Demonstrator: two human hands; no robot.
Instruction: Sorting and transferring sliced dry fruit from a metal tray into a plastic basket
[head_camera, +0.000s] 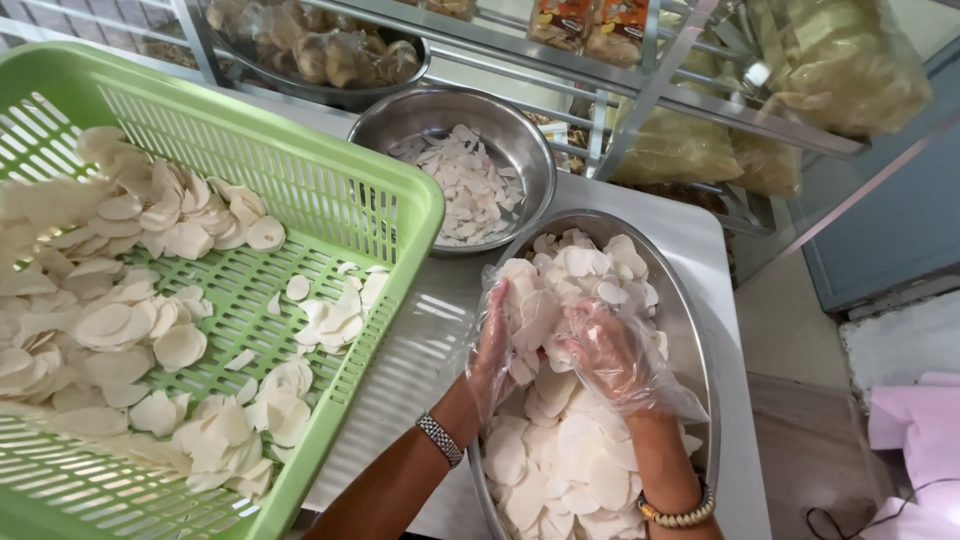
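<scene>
In the head view, both hands work inside a large oval stainless-steel basin (688, 330) that stands near the right edge of the white tabletop (420, 330), its long axis running from the person toward the far edge. The basin is heaped with thin, white, round raw chips (570, 470). The left hand (497, 335), in a loose clear plastic glove and with a metal watch band (440, 440) at the wrist, stands on edge at the left side of the heap, fingers pointing away and closed against a stack of chips. The right hand (610, 355), also gloved and wearing a beaded bracelet (680, 515), lies just to the right, fingers curled down over the same stack, so the chips are pressed between the two palms; the hands are near each other and about equally close to the pile. More loose chips lie below the wrists toward the near edge and beyond the fingertips. To the left a green slotted plastic basket (380, 215) holds more chips, and a round steel bowl (520, 140) with white slices sits at the far edge.
</scene>
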